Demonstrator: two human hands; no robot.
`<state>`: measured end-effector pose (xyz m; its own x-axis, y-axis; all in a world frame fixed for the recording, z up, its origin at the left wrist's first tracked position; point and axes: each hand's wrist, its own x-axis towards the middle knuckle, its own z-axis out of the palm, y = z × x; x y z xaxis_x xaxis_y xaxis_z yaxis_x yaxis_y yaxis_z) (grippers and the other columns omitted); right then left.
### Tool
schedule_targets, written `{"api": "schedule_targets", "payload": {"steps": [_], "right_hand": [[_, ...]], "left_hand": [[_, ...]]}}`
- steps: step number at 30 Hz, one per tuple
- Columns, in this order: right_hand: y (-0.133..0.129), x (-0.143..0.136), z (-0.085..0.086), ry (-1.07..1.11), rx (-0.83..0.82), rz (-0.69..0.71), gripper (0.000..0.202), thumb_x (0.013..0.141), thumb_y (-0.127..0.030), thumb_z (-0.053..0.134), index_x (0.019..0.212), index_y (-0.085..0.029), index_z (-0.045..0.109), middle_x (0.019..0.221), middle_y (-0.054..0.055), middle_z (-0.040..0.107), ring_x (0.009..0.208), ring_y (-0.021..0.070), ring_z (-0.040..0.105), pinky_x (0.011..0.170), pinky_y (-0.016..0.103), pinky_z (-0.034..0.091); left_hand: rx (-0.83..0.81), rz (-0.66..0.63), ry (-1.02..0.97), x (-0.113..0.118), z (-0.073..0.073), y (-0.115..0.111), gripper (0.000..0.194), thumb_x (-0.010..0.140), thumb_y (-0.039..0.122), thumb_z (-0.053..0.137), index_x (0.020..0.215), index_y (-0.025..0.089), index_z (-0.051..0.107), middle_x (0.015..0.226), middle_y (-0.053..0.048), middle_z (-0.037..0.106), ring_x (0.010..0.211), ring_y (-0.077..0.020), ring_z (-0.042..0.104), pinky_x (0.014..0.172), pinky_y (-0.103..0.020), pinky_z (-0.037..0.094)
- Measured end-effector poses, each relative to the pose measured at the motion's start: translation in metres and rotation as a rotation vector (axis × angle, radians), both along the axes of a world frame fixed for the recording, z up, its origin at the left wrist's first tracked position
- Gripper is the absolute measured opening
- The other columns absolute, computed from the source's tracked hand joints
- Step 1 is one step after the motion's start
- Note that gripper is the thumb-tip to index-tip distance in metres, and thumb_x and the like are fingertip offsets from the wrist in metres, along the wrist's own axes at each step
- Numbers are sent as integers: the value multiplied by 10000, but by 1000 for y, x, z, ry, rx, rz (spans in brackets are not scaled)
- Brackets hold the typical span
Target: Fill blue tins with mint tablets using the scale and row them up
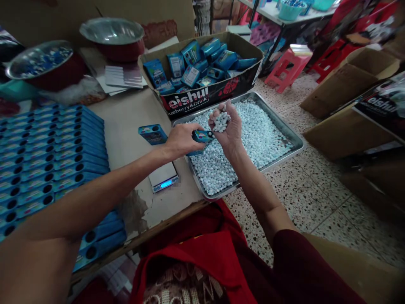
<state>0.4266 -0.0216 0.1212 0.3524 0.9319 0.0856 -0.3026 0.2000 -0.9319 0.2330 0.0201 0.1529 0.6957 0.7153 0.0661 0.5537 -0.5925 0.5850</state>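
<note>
My left hand (183, 139) grips a small blue box (202, 136), tilted with its end toward my right hand. My right hand (230, 124) is cupped, palm up, around a heap of small pale candies (221, 121), close beside the box's end. Below both hands lies a metal tray (297, 148) spread with many pale blue-white candies (256, 126). Left of the tray a small digital scale (165, 176) shows a lit display, its digits too small to read. Another blue box (153, 134) stands behind the scale.
Rows of blue boxes (50, 156) fill the table's left side. A carton (202, 99) of blue boxes sits behind the tray. Two metal bowls (112, 33) (47, 63) stand at the back left. Red stools (289, 67) and open cartons (351, 80) are on the right.
</note>
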Motion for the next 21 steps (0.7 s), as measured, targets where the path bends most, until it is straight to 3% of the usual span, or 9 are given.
{"api": "schedule_targets", "payload": {"steps": [3, 6, 11, 15, 18, 21], "right_hand": [[4, 2, -5, -34, 15, 7, 497, 986, -785, 733, 1120, -311, 668, 893, 44, 596, 944, 260, 628, 672, 361, 539], [10, 15, -11, 140, 63, -47, 494, 984, -756, 752, 958, -293, 581, 855, 16, 567, 805, 199, 542, 622, 322, 486], [19, 55, -27, 405, -52, -81, 448, 993, -449, 844, 834, -279, 461, 707, -64, 446, 598, 122, 349, 509, 236, 365], [20, 71, -32, 564, -147, -91, 367, 984, -220, 770, 825, -262, 443, 676, -74, 477, 556, 96, 363, 478, 191, 351], [16, 69, -29, 719, -183, -140, 238, 1025, -155, 670, 877, -252, 512, 702, -55, 555, 556, 92, 432, 463, 169, 379], [14, 65, -26, 815, -228, -223, 191, 1081, -143, 592, 925, -245, 551, 709, -47, 575, 551, 86, 507, 468, 141, 423]], "left_hand": [[-3, 11, 7, 3, -1, 2, 521, 744, 369, 929, 1248, 238, 909, 1089, -80, 889, 970, -332, 803, 920, -420, 597], [-7, 29, -21, 1, -2, 7, 502, 740, 348, 931, 1228, 234, 911, 1100, -78, 885, 970, -322, 794, 916, -414, 589], [-229, 44, -186, -18, -10, 16, 550, 721, 352, 966, 1248, 222, 880, 1024, -53, 852, 912, -266, 760, 860, -381, 589], [-441, 55, -325, -27, -23, 18, 594, 639, 279, 987, 1211, 190, 855, 1033, -44, 837, 951, -254, 769, 906, -379, 617], [-516, 33, -377, -35, -29, 18, 597, 641, 299, 1000, 1210, 197, 850, 1067, -48, 838, 1011, -265, 783, 966, -406, 641], [-570, 105, -449, -62, -25, 15, 661, 599, 375, 1050, 1201, 196, 845, 1092, -57, 846, 1045, -280, 798, 1008, -424, 661]]}}
